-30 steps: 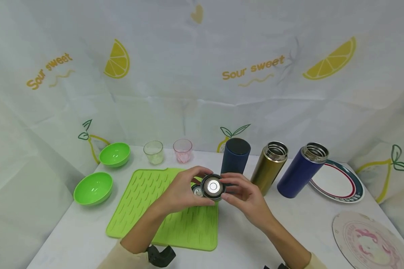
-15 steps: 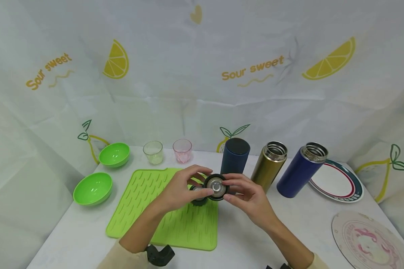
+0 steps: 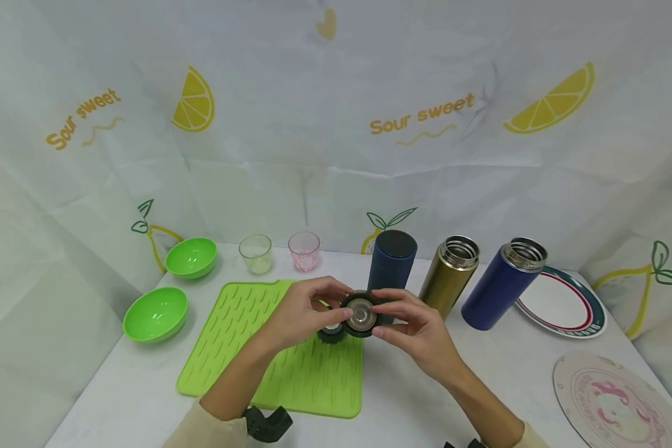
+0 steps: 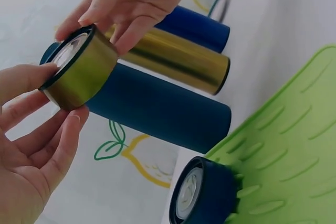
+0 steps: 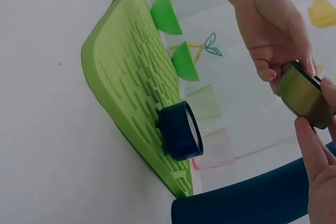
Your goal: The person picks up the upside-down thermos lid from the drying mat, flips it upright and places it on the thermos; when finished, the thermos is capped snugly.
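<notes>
Between my two hands is a gold bottle lid (image 4: 86,74), its dark rim and silvery inner face turned up toward the head camera. My left hand (image 3: 302,314) holds it from the left, thumb over the inner face and fingers under the side. From the right, my right hand (image 3: 417,330) pinches its edge with fingers and thumb. Below the hands, a dark blue lid (image 5: 180,131) rests on the green ridged mat (image 3: 308,379), inner side up; the left hand partly covers it in the head view.
Behind the hands stand a dark blue bottle (image 3: 391,261), an uncapped gold bottle (image 3: 447,280) and an uncapped blue bottle (image 3: 498,289). A rimmed plate (image 3: 560,298) and pink-patterned round mat (image 3: 610,398) lie right. Green bowls (image 3: 155,314) and two glasses (image 3: 304,255) stand left and back.
My left thumb has moved from the lid's lower edge onto its inner face. The gold lid has shifted slightly right and its face has tilted. The right hand stays on its edge.
</notes>
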{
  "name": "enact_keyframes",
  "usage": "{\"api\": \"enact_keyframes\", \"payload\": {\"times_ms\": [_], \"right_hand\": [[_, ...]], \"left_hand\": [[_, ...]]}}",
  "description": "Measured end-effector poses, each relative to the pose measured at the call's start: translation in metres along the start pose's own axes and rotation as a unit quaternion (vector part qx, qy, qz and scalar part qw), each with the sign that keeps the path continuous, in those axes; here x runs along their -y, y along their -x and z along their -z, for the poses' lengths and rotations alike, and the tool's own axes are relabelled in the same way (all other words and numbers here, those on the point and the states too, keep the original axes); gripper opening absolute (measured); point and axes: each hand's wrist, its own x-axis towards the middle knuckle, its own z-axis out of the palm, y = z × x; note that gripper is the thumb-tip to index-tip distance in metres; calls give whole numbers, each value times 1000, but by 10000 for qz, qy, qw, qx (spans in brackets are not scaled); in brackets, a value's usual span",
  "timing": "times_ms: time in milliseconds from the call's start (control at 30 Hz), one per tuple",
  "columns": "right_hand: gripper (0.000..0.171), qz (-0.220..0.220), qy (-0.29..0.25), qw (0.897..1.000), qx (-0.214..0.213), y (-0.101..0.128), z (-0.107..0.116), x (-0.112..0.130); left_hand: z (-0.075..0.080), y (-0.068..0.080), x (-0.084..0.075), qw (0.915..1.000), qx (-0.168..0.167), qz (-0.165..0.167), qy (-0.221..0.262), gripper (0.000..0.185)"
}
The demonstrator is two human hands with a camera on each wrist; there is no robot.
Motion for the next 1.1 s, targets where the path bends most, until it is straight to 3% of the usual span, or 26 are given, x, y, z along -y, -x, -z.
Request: {"api": "enact_keyframes", "payload": {"times_ms": [300,567,700,1100], "right_hand": [[23,-119,-180,9997,-115,-1,2,2],[44,-582,-5,9980,-246,-1,4,7],[52,-842,48,9963,-162,-1,6,10],[48,-845,-372,9956,134,-4,7,10]], "left_hand": [[1,2,-1,9992,-181,-361,-57,33],[-2,5,-7,9935,-490,-1023,-126,36],[-3,5,-10,9896,-523,-1330,-184,35],[-6,5,-10,9785,-670,-1899,-440,32]]}}
